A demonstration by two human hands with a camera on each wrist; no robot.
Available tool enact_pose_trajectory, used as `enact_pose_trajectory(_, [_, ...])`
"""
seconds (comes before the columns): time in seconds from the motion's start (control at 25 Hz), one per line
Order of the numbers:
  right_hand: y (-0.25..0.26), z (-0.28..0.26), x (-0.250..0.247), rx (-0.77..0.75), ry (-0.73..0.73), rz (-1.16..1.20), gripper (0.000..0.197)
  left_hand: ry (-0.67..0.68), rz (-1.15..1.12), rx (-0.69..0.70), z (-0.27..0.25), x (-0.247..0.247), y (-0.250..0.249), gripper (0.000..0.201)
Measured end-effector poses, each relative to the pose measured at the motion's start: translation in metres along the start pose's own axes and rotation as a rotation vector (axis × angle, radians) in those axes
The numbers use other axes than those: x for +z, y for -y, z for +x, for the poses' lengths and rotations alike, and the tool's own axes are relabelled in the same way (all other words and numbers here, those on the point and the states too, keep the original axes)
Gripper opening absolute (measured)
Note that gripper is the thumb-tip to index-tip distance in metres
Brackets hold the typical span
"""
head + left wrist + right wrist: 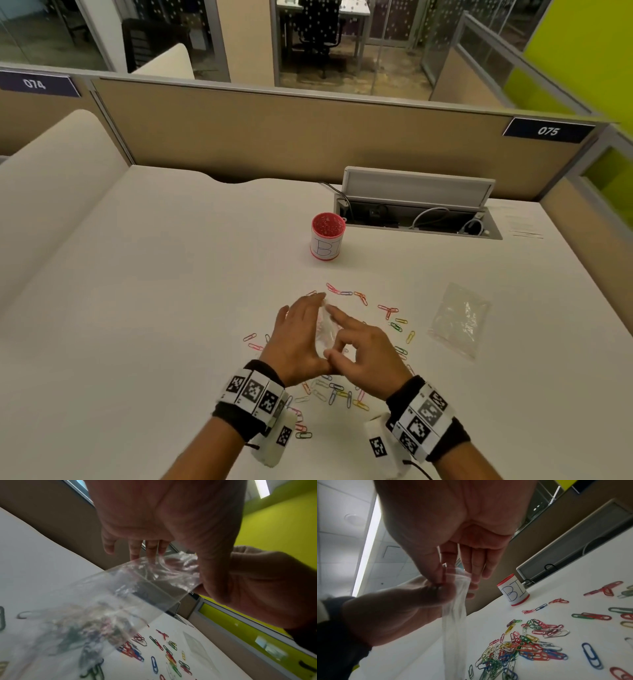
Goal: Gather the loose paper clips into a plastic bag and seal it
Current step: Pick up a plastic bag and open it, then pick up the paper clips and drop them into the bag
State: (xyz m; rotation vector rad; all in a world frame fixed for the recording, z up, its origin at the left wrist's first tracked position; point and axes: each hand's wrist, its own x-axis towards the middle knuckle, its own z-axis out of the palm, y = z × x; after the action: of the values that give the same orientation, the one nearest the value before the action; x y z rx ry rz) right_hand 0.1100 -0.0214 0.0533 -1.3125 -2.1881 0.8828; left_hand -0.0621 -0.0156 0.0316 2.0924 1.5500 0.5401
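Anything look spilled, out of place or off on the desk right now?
Yes: coloured paper clips lie scattered loose across the white desk, not in the clear plastic bag both hands hold above it. A second clear bag lies unused to the right. The red cup stands upright.

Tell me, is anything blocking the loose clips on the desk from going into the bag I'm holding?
Nothing visible does. The bag hangs between left hand and right hand, directly above the paper clips.
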Motion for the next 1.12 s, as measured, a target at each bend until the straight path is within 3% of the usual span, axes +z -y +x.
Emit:
enact_pose_trajectory(0.2, [0.004, -0.003, -0.001, -0.033, 0.04, -0.069, 0.016, -0.123, -0.147, -0.064, -0.004, 0.014, 0.004, 0.094])
enact_pose_trajectory(0.32, [0.001, -0.006, -0.005, 0.009, -0.026, 0.191, 0.019, -0.157, -0.154, -0.064, -0.009, 0.01, 0.006, 0.09])
enact_pose_trajectory(0.4, [-0.012, -0.011, -0.01, 0.127, -0.125, 0.366, 0.025, -0.162, -0.165, -0.091, -0.014, 0.003, 0.009, 0.09])
enact_pose_trajectory(0.48, [-0.038, -0.019, -0.013, 0.306, -0.143, 0.263, 0.029, -0.176, -0.164, -0.119, -0.021, -0.003, 0.015, 0.091])
enact_pose_trajectory(0.64, [-0.098, -0.04, -0.016, 0.651, 0.109, -0.14, 0.05, -0.21, -0.188, -0.153, -0.038, -0.012, 0.028, 0.092])
enact_pose_trajectory(0.8, [-0.118, -0.036, -0.022, 0.804, 0.115, -0.209, 0.059, -0.192, -0.173, -0.184, -0.052, -0.015, 0.038, 0.093])
enact_pose_trajectory(0.96, [-0.111, -0.01, -0.011, 0.761, 0.162, -0.266, 0.055, -0.162, -0.148, -0.212, -0.056, -0.017, 0.042, 0.095])
enact_pose_trajectory(1.12, [-0.087, 0.017, 0.019, 0.559, 0.292, -0.267, 0.052, -0.168, -0.126, -0.224, -0.053, -0.022, 0.041, 0.095])
